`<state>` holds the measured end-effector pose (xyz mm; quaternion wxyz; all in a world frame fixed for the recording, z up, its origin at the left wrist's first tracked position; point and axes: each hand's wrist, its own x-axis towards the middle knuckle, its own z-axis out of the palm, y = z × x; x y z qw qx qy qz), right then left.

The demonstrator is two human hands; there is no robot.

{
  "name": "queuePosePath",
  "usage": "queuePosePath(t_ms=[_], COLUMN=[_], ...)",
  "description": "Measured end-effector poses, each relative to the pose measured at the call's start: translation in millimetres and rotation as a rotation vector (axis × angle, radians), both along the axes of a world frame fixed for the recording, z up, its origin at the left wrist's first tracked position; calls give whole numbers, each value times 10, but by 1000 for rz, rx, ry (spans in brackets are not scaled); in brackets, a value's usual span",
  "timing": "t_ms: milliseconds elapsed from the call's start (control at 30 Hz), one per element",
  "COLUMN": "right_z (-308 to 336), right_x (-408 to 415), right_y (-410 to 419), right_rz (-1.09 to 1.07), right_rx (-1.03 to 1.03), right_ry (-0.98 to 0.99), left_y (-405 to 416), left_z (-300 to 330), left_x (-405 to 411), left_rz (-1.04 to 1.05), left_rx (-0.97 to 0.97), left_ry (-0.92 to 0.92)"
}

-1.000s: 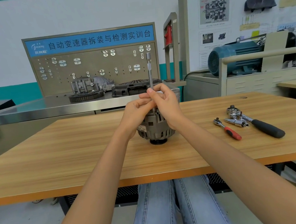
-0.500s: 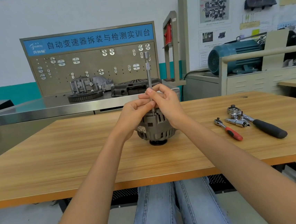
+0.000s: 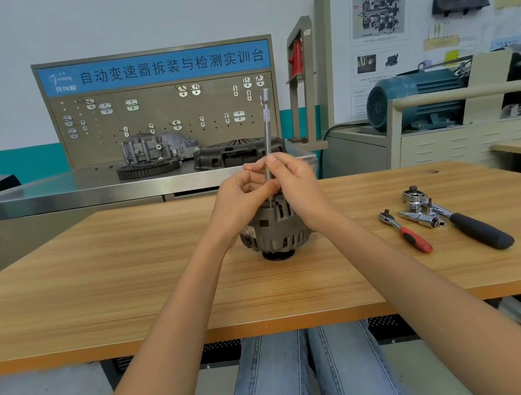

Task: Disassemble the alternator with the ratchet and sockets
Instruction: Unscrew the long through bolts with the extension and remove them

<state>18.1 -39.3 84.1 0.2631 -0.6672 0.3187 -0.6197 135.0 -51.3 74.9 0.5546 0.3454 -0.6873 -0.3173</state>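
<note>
A grey alternator [image 3: 275, 234] stands pulley-down on the wooden table [image 3: 133, 273], in the middle. A long chrome extension bar [image 3: 266, 123] rises upright from its top. My left hand [image 3: 240, 199] and my right hand [image 3: 296, 187] both pinch the bar's lower shaft just above the alternator. Where the bar meets the alternator is hidden behind my fingers. To the right lie a small red-handled ratchet [image 3: 406, 231], a big black-handled ratchet [image 3: 465, 222] and chrome sockets [image 3: 420, 217].
Behind the table stands a steel workbench [image 3: 61, 191] with a pegboard [image 3: 162, 117], a gear housing [image 3: 156, 148] and a clutch cover [image 3: 236, 155]. A teal motor [image 3: 415, 96] sits on a cabinet at the back right. My legs are under the table's near edge.
My fingers have shifted slightly on the bar, which stays upright. The alternator has not moved.
</note>
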Motion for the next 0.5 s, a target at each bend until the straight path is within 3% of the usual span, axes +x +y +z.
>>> queuePosePath(t_ms=[167,500], right_z=[-23,4], right_x=[-10,-28], right_y=[-14,-19], right_rz=[-42,-58], right_rx=[-40,-13], right_ry=[22,68], left_y=[61,93], left_z=[-27,-56], left_x=[62,44], left_rz=[-125,-126], left_rx=[8,-26], left_ry=[28,48])
